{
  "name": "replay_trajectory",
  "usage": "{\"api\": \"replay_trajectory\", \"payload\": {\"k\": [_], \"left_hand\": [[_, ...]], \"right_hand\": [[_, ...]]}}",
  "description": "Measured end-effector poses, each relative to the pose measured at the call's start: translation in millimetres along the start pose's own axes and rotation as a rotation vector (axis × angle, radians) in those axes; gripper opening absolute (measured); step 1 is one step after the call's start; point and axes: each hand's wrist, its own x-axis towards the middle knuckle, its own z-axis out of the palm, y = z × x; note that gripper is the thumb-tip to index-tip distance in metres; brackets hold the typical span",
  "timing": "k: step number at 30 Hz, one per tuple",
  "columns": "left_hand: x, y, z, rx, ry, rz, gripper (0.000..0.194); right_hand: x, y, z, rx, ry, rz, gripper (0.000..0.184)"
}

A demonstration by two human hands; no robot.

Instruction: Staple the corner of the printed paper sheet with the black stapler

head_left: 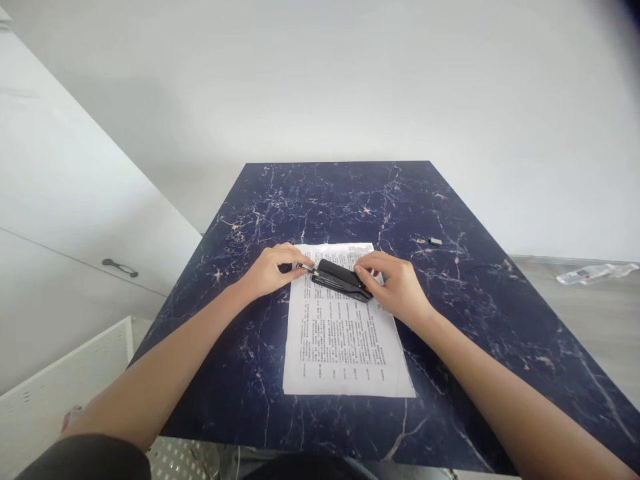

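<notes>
A black stapler (340,280) lies across the upper part of a printed sheet of paper (343,340) on a dark blue marbled table (450,300). My left hand (273,270) is closed in a pinch at the stapler's front tip, where a small metal part shows. My right hand (397,287) is curled around the stapler's rear end, thumb against its side. Both forearms reach in from the near edge.
A small grey object (435,241) lies on the table to the right of the paper. A white cabinet with a dark handle (120,268) stands to the left. A clear plastic wrapper (595,272) lies on the floor at right. A white perforated panel (65,387) is at lower left.
</notes>
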Motion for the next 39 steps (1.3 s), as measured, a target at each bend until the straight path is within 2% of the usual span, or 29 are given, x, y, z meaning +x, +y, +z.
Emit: {"api": "replay_trajectory", "payload": {"k": [6,13,30,39], "left_hand": [[0.8,-6.3,-4.7,0.004,-0.049,-0.066,0.02],[1.9,-5.8,-3.8,-0.042,-0.099,-0.082,0.021],[1.6,-6.8,-5.5,-0.068,-0.099,-0.118,0.023],[2.1,-8.4,-7.3,-0.052,-0.126,-0.053,0.023]], "right_hand": [[-0.6,0.4,1.4,-0.007,-0.005,0.0,0.024],[0.3,-0.1,1.1,-0.014,-0.008,0.004,0.025],[0.1,0.3,0.5,-0.02,-0.015,0.011,0.025],[0.0,1.5,-0.9,-0.012,-0.019,0.01,0.023]]}}
